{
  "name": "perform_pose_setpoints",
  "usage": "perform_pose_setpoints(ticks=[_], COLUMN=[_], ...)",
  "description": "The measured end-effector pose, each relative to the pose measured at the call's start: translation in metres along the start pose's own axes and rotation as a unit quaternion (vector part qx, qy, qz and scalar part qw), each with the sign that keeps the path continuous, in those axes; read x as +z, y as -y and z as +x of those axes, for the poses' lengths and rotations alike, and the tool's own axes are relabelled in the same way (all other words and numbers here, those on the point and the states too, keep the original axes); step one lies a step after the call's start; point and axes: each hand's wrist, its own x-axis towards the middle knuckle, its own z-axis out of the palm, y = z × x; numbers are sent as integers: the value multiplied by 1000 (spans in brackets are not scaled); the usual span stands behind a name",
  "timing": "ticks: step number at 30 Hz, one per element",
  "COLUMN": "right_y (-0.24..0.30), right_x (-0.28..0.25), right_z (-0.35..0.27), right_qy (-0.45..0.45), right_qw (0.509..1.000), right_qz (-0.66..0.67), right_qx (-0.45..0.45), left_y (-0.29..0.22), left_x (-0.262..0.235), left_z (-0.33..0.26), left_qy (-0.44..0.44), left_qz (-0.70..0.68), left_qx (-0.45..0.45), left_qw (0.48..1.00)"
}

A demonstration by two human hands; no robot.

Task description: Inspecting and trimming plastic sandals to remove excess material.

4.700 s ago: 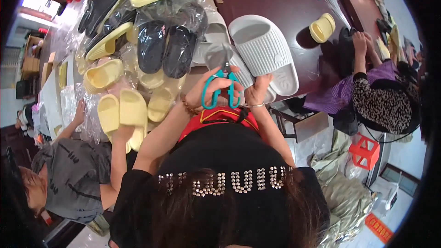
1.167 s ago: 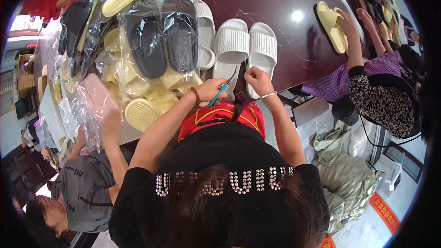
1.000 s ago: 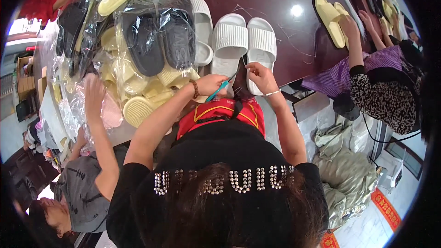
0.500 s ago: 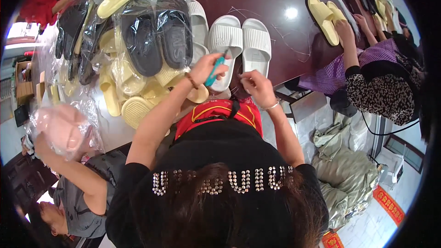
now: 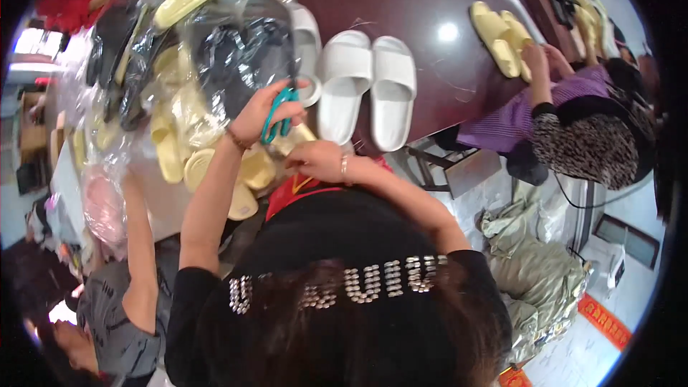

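My left hand [image 5: 259, 116] is closed around a small pair of teal-handled scissors [image 5: 276, 118], above the near edge of the slipper pile. My right hand [image 5: 317, 160] lies just below it, over my lap, its fingers curled beside a yellow slipper [image 5: 295, 142]. Whatever those fingers may pinch is hidden. Side by side on the dark red table stand a white slide slipper [image 5: 340, 111] and its mate [image 5: 392, 118]. A further white slipper [image 5: 307, 43] is left of them, partly covered by black slippers in clear plastic [image 5: 236, 54].
Yellow slippers [image 5: 166, 149], some bagged, crowd the table's left side. A person at lower left reaches toward a bagged pink pair [image 5: 104, 204]. Across the dark red table [image 5: 430, 0], a person in purple handles yellow slippers [image 5: 494, 39]. A stool [image 5: 469, 168] stands right of me.
Both hands have moved left, away from the white pair, the scissors going with my left hand. My right arm now crosses my front. The pink pair at left has dropped lower.
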Motion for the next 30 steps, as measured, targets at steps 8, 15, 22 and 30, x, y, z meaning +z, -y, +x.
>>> perform_pose_setpoints(ticks=[8, 15, 22, 30], right_y=[-20, -116, -172, -133], right_x=[-42, -70, -62, -166], right_z=[-27, -54, 5, -47], right_qy=[-90, -378, -494, -591], right_qw=[966, 832, 712, 643], right_qz=[231, -105, -192, -372], right_qx=[74, 392, 461, 315], left_y=[11, 34, 110, 119], left_x=[30, 37, 55, 60], left_z=[40, 38, 25, 26], left_qy=[-26, -36, -122, -188], left_qz=[16, 27, 147, 223], left_qx=[13, 11, -4, 33], left_qw=[999, 999, 982, 956])
